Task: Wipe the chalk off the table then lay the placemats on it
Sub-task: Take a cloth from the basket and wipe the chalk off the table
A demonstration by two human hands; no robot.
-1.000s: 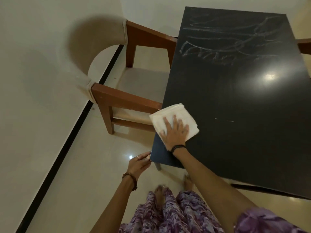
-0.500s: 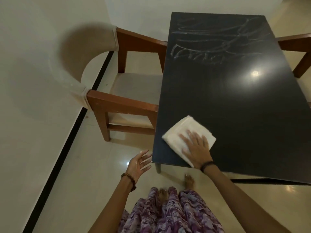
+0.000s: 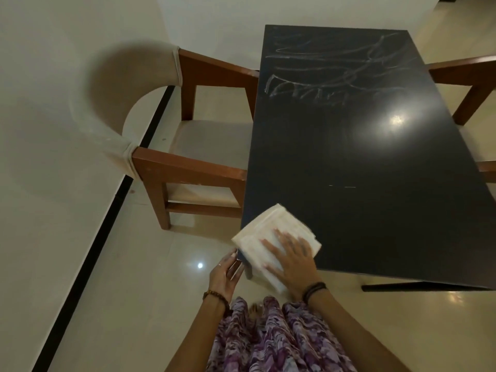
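A black rectangular table (image 3: 375,162) runs away from me. White chalk scribbles (image 3: 319,76) cover its far end, and a short faint chalk line (image 3: 343,187) lies mid-table. My right hand (image 3: 292,260) presses flat, fingers spread, on a folded white cloth (image 3: 268,229) at the table's near left corner; part of the cloth hangs past the edge. My left hand (image 3: 225,272) hovers just off that corner, below the edge, palm up and fingers relaxed, beside the cloth. No placemats are in view.
A wooden armchair (image 3: 188,167) with a beige cushioned back stands against the table's left side. Another wooden chair (image 3: 467,84) shows at the right edge. A white wall with a black skirting strip (image 3: 102,229) runs along the left. The floor is glossy tile.
My right hand has swept the cloth back to the near left corner, so it now overhangs the edge. My left hand has moved closer under that corner.
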